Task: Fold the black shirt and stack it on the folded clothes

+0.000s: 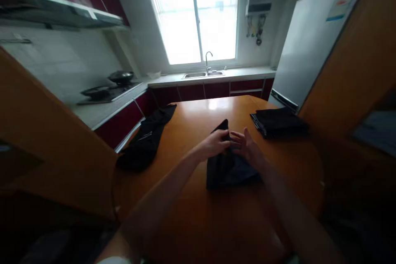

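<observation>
A dark piece of cloth [229, 173] lies partly folded on the round wooden table [188, 132], with one black corner raised off its far side. My left hand [216, 143] is closed on that raised part, thumb and fingers pinched together. Just to its right, my right hand [247, 148] is held with thumb up and fingers apart, close against the cloth; I see nothing gripped in it. Both forearms reach over the near half of the table. The cloth's exact kind cannot be made out.
Loose black cloth [145, 138] with a small pale mark lies along the table's left edge. A stack of folded black cloth [278, 123] sits at the right. Beyond are a sink [202, 75], a stove with pans [120, 77] and a fridge [309, 45].
</observation>
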